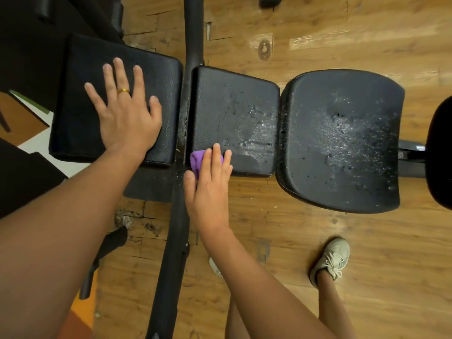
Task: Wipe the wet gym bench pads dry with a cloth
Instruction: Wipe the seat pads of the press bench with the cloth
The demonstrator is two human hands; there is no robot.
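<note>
Three black bench pads lie in a row. The left pad (80, 99) looks matte and dry, and my left hand (127, 111) rests flat on it with fingers spread, holding nothing. The middle pad (234, 104) carries water drops on its right half. My right hand (210, 184) presses a purple cloth (197, 159) onto the near left corner of the middle pad; most of the cloth is hidden under the fingers. The right, curved pad (342, 138) is covered with many shining drops.
A black metal frame bar (176, 241) runs from the near floor up between the left and middle pads. The floor is worn wood planks (318, 33). My shoes (330, 260) stand near the right pad. A dark round object (440, 155) sits at the right edge.
</note>
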